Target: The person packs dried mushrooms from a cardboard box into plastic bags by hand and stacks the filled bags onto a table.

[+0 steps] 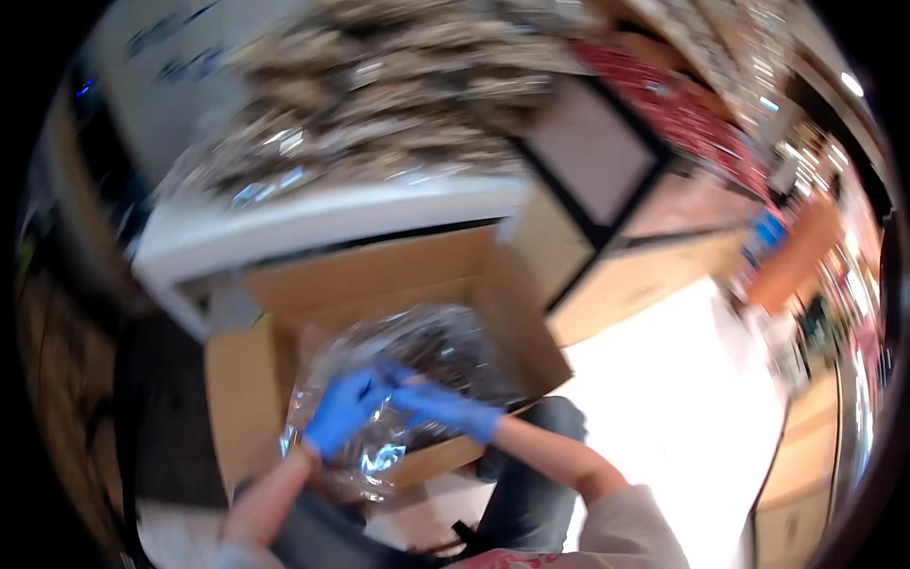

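An open cardboard box (242, 408) stands between my knees, its flaps folded outward. Inside it lies a large clear plastic bag (332, 346) with dark contents that are too blurred to name. Both hands wear blue gloves and meet over the bag. My left hand (346, 412) is closed on the bag's plastic, its fingertips smeared by motion. From the right, my right hand (444, 408) reaches across, its fingers bent and closed on the plastic close to the left fingertips. Loose film spills over the box's near edge below my left wrist.
A white table (351, 223) behind the box bears stacked plastic-wrapped brownish bundles (379, 104). Right of it stand a black-edged panel (597, 152) and pale wooden cabinets (645, 280). Red wrapped packs (673, 114) lie farther back. Bright floor (673, 408) extends at right.
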`<state>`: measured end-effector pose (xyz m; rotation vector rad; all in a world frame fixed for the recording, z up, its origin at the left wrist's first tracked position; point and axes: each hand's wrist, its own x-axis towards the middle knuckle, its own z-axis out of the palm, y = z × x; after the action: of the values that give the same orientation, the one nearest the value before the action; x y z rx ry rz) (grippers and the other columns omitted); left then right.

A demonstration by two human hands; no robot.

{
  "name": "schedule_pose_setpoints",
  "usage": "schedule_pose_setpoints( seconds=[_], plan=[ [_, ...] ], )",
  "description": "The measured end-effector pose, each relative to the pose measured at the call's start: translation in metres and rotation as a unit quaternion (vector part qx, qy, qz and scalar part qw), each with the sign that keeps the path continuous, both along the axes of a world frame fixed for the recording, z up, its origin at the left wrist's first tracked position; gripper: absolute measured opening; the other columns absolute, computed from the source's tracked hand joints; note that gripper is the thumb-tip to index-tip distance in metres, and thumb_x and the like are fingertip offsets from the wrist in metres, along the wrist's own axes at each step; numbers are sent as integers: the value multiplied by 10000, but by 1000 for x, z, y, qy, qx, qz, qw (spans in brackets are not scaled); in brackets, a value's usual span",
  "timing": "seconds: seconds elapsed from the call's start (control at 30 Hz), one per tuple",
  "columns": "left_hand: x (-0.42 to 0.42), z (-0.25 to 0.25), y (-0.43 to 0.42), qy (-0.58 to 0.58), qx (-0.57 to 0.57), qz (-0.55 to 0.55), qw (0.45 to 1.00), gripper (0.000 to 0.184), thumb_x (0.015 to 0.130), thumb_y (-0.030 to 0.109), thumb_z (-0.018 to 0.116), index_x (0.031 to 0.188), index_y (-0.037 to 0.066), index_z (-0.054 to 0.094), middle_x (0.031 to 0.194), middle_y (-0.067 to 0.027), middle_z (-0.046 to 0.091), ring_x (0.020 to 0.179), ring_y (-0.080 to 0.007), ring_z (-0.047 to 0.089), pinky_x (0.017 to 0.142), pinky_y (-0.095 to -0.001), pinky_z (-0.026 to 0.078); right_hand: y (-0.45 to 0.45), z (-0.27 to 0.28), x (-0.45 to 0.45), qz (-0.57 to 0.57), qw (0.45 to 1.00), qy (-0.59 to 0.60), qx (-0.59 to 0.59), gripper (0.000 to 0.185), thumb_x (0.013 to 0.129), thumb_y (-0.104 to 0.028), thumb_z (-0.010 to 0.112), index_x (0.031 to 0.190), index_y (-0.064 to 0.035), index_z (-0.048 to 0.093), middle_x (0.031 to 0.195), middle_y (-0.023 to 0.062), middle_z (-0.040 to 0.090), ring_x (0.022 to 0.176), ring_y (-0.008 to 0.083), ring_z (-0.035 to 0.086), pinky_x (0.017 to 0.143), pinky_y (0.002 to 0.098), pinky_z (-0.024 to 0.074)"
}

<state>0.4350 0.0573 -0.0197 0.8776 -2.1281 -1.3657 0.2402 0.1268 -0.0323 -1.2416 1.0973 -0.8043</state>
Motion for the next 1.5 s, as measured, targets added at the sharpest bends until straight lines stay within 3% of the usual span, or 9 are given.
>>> schedule_pose_setpoints(
  seconds=[0.2, 0.37, 0.67, 0.87, 1.0, 1.1, 1.2, 1.37, 1.5],
  plan=[
    [-23, -10, 32, 127, 93, 47, 986, 140, 874, 82, 565, 963, 1, 636, 806, -53, 646, 794, -128, 589, 677, -279, 466, -29, 3, 16, 27, 997, -65, -35, 377, 946, -353, 511, 1149, -40, 563, 891, 3, 583, 808, 75, 516, 712, 259, 464],
    [-16, -42, 14, 102, 41, 128, 986, 253, 896, 136, 539, 1113, 11, 577, 1087, -102, 593, 1022, -195, 546, 926, -313, 416, -15, 37, -6, -26, 938, 230, -259, 253, 910, -197, 524, 1135, -130, 618, 799, 219, 608, 720, 349, 605, 630, 399, 475],
    [28, -76, -58, 274, 156, 285, 905, 586, 928, 209, 506, 1436, 41, 266, 1475, -131, 277, 1318, -257, 321, 1058, -359, 312, -22, 45, -65, -162, 976, 8, -148, 358, 871, -26, 496, 1219, -41, 579, 829, 66, 646, 712, 111, 632, 584, 246, 505],
    [39, -85, -69, 419, 369, 175, 811, 490, 941, 270, 504, 1353, 24, 403, 1327, -150, 475, 1216, -268, 447, 1036, -385, 347, -23, 56, -80, -234, 954, -142, -120, 306, 937, -162, 530, 1219, -50, 576, 912, 37, 635, 775, 64, 584, 681, 200, 471],
    [48, -78, -65, 371, 335, 187, 846, 487, 934, 298, 519, 1324, 18, 439, 1274, -144, 516, 1158, -267, 490, 1010, -389, 372, -34, 42, -89, -306, 940, -2, -150, 536, 869, -192, 612, 1357, -64, 432, 1184, 119, 562, 954, 200, 590, 812, 313, 488],
    [43, -69, -62, 441, 317, 208, 814, 475, 942, 317, 510, 1290, -1, 460, 1237, -145, 526, 1109, -253, 508, 946, -371, 426, -29, 61, -78, -389, 794, 393, -255, 993, 731, -282, 730, 1485, -134, 101, 1454, 248, 257, 1237, 435, 401, 989, 441, 395],
    [39, -65, -59, 407, 314, 213, 831, 458, 951, 319, 503, 1266, -11, 470, 1199, -141, 539, 1064, -237, 526, 912, -355, 443, -31, 35, -67, -310, 765, 435, -360, 886, 781, -325, 692, 1477, -129, 179, 1440, 228, 307, 1283, 395, 368, 1011, 444, 373],
    [-7, -73, -9, 246, 103, 209, 941, 374, 931, 220, 552, 1197, -39, 515, 1081, -104, 575, 975, -196, 554, 873, -334, 457, -15, -13, -5, -83, 930, 272, -232, 626, 888, -346, 580, 1416, -117, 332, 1291, 206, 499, 1136, 360, 528, 953, 415, 432],
    [-16, -65, -1, 267, 289, 162, 905, 212, 887, 161, 563, 1020, 0, 597, 982, -66, 598, 878, -137, 556, 766, -275, 460, -20, -47, 12, -89, 937, 253, -224, 604, 911, -347, 546, 1419, -111, 321, 1234, 237, 522, 1024, 382, 582, 880, 411, 472]
  ],
)
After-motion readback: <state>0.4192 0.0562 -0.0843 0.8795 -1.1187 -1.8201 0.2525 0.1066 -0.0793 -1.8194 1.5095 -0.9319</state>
